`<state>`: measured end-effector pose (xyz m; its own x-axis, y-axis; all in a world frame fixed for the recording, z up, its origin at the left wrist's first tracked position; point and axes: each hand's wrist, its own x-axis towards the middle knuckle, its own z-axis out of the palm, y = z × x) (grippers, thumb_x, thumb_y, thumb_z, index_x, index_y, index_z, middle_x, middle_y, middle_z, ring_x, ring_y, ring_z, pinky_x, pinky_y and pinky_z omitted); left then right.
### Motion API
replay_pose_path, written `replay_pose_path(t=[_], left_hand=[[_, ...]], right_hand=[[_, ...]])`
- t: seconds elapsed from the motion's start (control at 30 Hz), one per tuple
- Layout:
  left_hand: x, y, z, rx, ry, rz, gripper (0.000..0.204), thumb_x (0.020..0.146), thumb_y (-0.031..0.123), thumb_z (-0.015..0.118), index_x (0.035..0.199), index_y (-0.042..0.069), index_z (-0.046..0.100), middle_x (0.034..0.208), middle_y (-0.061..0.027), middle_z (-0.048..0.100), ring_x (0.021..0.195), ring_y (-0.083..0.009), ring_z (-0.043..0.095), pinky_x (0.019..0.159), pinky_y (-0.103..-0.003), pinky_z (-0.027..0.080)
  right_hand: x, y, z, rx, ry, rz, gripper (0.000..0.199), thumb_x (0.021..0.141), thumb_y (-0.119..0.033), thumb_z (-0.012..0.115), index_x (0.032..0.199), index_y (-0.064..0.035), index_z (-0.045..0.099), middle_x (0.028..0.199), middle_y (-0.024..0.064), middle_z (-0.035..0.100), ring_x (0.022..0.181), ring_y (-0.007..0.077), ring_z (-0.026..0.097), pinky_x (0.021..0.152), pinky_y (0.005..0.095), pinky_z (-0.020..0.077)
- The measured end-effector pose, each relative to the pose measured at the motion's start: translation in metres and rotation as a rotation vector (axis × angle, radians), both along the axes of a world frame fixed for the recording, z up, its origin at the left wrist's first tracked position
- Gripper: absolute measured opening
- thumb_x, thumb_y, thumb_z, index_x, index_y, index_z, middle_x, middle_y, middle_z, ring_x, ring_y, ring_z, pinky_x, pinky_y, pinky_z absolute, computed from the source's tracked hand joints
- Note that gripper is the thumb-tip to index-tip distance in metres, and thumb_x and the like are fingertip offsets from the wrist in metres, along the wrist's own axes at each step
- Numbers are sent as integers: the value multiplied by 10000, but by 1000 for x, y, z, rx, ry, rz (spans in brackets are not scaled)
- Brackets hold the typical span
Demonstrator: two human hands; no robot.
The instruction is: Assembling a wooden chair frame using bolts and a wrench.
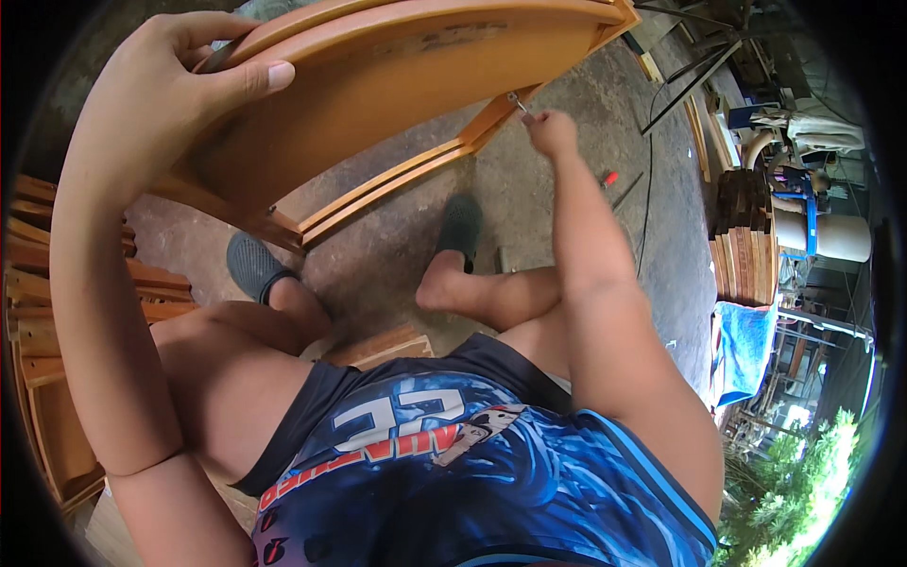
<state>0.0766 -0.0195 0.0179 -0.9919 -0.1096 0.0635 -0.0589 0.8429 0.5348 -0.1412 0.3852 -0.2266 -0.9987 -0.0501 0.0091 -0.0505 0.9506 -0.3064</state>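
Observation:
An orange-brown varnished wooden furniture piece (378,104), with a broad curved panel and a rail frame below, stands tilted in front of me. My left hand (179,80) grips its upper left edge, thumb on the panel face and fingers curled over the rim. Beyond the panel's right end, my right hand (553,132) is closed around a small silver wrench (516,100). The wrench's ringed head is by the inner side of the frame's right leg; whether it sits on a bolt cannot be told. Low on the left leg is a small dark bolt (272,209).
My feet in dark clogs (257,268) rest on the concrete floor (605,104) close to the frame. A red-handled tool (611,178) lies at the right, near a dark cable. Wooden parts (38,312) are piled at the left; stacked wood pieces (742,246) stand far right.

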Motion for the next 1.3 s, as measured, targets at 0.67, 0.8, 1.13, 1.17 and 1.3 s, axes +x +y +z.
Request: replay_pose_path(t=[0.67,0.8,1.13,1.17,1.3], left_hand=[[2,4,-3,9,15,-25,521,794,352,729,1179,7,666,877,-118,704,797,-160,664,770,-304,513],[3,6,-1,-23,-12,6,519,791,341,731,1187,13,665,847,-98,695,768,-148,655,742,-288,510],[1,1,-6,107,-54,-2,544,808,322,725,1226,-13,632,862,-101,694,769,-138,649,738,-275,509],[0,1,-6,123,-47,-26,549,808,316,726,1228,-22,627,877,-110,696,780,-143,654,747,-276,511],[-2,1,-8,126,-6,-17,562,806,313,727,1228,-42,619,907,-131,705,808,-153,665,766,-281,516]], right_hand=[[43,-4,-41,148,-125,-50,231,920,-178,513,1047,-18,620,1017,262,668,977,449,632,857,524,488],[50,-20,-66,-32,-42,-78,230,926,-152,477,1080,7,539,1025,326,639,997,496,604,869,544,471],[42,-20,-54,-131,8,-34,195,935,-122,445,1066,4,514,1004,321,638,1005,502,595,839,545,478],[41,-18,-54,-121,-5,-36,195,935,-122,445,1066,4,514,1004,321,638,1005,502,595,839,545,478],[36,-18,-58,-73,-12,-57,197,916,-105,467,1070,6,516,1027,308,642,1016,479,604,828,533,495]])
